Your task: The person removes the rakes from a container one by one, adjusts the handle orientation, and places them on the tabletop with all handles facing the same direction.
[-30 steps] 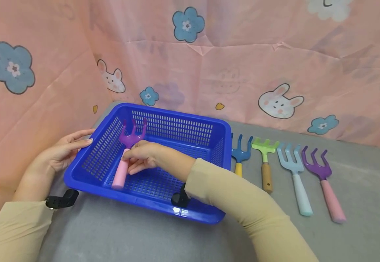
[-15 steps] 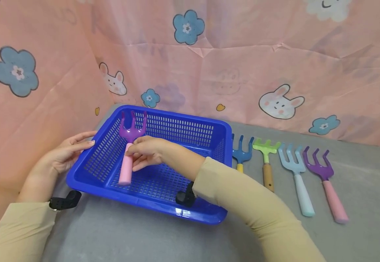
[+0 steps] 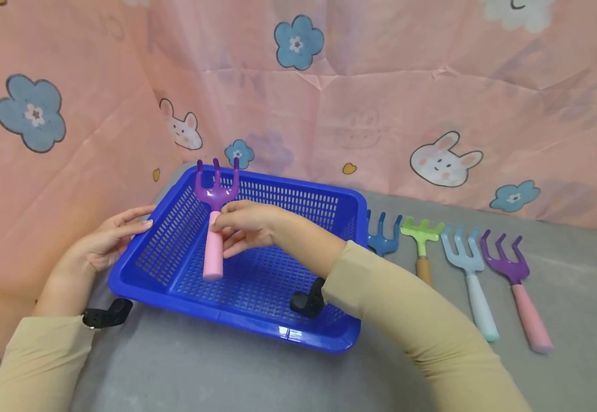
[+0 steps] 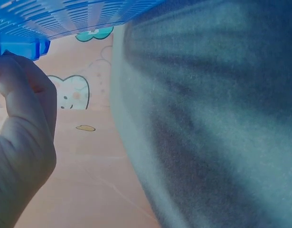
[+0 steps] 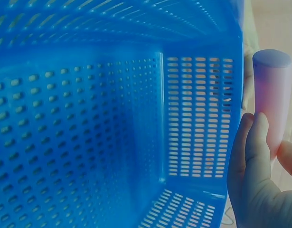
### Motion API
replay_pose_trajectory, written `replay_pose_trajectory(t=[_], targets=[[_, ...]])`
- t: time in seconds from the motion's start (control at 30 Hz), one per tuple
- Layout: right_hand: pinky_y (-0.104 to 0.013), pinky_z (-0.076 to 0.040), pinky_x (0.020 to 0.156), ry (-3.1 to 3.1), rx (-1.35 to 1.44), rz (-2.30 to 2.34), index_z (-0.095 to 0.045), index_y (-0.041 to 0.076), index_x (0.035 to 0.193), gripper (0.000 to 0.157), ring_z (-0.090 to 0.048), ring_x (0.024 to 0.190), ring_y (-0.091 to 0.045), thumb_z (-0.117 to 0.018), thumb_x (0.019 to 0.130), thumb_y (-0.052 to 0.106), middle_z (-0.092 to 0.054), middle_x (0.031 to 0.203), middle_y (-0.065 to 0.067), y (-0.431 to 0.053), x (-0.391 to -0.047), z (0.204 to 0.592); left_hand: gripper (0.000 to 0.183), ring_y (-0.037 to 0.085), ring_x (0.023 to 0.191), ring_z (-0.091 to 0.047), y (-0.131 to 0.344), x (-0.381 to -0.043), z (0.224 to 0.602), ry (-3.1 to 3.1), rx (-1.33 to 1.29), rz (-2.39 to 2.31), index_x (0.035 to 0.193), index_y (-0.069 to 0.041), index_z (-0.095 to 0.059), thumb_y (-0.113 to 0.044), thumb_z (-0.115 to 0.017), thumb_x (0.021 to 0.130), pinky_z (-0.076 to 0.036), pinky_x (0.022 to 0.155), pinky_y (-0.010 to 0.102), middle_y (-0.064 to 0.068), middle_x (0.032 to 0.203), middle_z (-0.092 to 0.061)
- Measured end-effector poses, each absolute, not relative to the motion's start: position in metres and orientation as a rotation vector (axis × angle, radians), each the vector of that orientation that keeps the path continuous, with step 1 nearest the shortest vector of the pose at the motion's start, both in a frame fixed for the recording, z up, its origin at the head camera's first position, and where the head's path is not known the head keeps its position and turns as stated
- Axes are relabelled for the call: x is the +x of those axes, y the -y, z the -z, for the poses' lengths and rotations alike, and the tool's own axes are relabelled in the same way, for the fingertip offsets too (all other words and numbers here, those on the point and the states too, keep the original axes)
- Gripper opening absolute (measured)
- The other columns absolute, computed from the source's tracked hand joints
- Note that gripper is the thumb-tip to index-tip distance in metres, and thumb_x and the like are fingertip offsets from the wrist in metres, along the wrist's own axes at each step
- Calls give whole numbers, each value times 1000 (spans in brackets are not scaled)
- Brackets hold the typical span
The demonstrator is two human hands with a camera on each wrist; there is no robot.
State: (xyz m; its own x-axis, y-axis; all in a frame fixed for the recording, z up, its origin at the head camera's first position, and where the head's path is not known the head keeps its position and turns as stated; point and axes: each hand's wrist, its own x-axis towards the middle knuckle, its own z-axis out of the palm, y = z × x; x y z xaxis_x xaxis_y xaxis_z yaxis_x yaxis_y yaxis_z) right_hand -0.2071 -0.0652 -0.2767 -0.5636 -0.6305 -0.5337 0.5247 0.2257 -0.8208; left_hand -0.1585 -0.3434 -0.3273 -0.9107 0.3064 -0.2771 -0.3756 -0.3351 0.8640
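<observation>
In the head view my right hand (image 3: 249,226) pinches the pink handle of a purple three-pronged hand fork (image 3: 216,197) between thumb and fingers. The fork is held over the left part of a blue plastic basket (image 3: 233,317), prongs pointing away, their tips at the height of the far rim. Part of its handle (image 5: 274,95) shows in the right wrist view, beside the basket wall (image 5: 200,118). My left hand (image 3: 105,240) holds the basket's left rim, thumb at the edge; its lower fingers are partly hidden. The left wrist view catches that hand (image 4: 24,109) under the rim.
Right of the basket several hand tools lie in a row on the grey table (image 3: 190,372): a blue fork (image 3: 384,240), a green rake (image 3: 422,232), a light blue fork (image 3: 465,260) and another purple fork (image 3: 514,269). A pink patterned cloth (image 3: 370,109) hangs behind.
My right hand has raised the fork from inside the basket, upward and a little to the right. The left hand stays at the rim. The head view has shifted slightly.
</observation>
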Motion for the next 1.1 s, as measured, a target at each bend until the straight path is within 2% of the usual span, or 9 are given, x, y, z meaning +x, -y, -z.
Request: replay_pose_trajectory(t=[0.5, 1.1], targets=[[-29, -55, 52, -1548, -124, 1561, -43, 4, 96, 11, -57, 67, -26, -51, 92, -1, -52, 85, -16, 51, -208, 268, 30, 24, 81, -68, 346, -157, 328, -1448, -83, -2311, 108, -17, -67, 0, -44, 97, -57, 66, 36, 11, 96, -68], [-30, -56, 57, -1546, -196, 1554, -44, 2, 101, 11, -57, 68, -25, -49, 92, 0, -49, 87, -15, 20, -209, 259, 30, 24, 81, -68, 345, -158, 331, -1448, -41, -2313, 108, -16, -66, 0, -43, 97, -57, 66, 35, 11, 96, -68]])
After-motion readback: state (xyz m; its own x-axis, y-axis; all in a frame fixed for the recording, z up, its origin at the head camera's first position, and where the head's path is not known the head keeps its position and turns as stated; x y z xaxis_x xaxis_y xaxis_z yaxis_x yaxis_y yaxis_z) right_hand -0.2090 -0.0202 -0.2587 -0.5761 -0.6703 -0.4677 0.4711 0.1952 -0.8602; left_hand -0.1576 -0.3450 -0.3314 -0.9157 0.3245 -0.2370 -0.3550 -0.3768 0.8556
